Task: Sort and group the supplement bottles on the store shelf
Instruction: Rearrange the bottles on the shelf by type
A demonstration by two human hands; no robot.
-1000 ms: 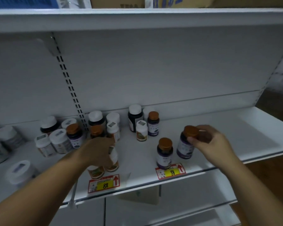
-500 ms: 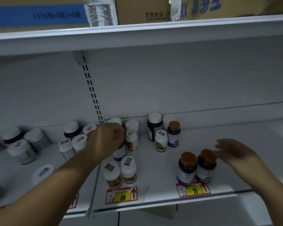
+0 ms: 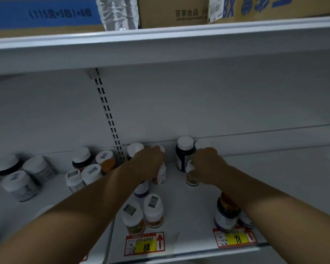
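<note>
Reaching back since a moment ago, right hand (image 3: 208,164) now grips a white-capped bottle (image 3: 191,176); left hand's (image 3: 149,164) grip unclear.

Supplement bottles stand upright on white shelf (image 3: 274,187). Front left: 2 white-capped amber bottles (image 3: 142,216) touching side by side, above the "88" tag. Front right: orange-capped dark bottle (image 3: 226,214) above the "98" tag, a 2nd bottle behind it mostly hidden. Rear centre: tall dark bottle, white cap (image 3: 185,152), at back wall. Small white-capped bottle (image 3: 191,176) stands just in front of it. Left bay: cluster of white-capped bottles (image 3: 84,174), 1 orange cap among them; detail blurred.
</note>
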